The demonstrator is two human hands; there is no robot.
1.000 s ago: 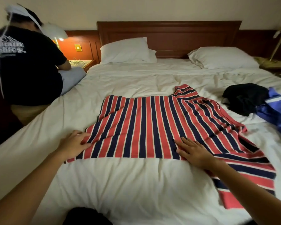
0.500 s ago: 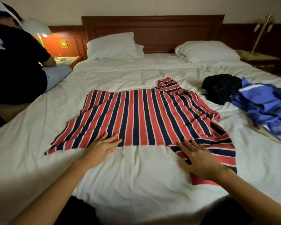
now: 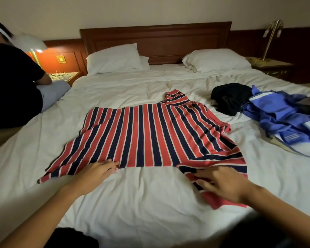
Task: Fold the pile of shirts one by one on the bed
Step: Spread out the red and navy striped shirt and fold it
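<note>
The red, navy and white striped knit shirt (image 3: 150,136) lies spread flat on the middle of the white-sheeted bed (image 3: 132,208), collar toward twelve o'clock and hem toward six. Its side at four o'clock is doubled over, so the stripes there run crosswise over the body.

The left hand (image 3: 95,173) rests at seven o'clock of the shirt, fingers straight and together, fingertips touching the hem, gripping nothing. The right hand (image 3: 224,185) lies at five o'clock, fingers spread and flat, pressing on the doubled-over part; it is slightly blurred, yet no fold of cloth shows pinched in it.

At two o'clock from the shirt, apart from it, sits a crumpled black garment (image 3: 229,97), and touching its three o'clock side is a rumpled blue garment with white trim (image 3: 279,115).

At twelve o'clock two white pillows (image 3: 115,59) (image 3: 217,59) lean on the dark wooden headboard (image 3: 156,40). At one o'clock a brass lamp (image 3: 270,38) stands on a bedside stand (image 3: 272,64). At ten o'clock another person in a black top (image 3: 11,86) sits on the bed's edge, beside a lit lamp (image 3: 34,51).
</note>
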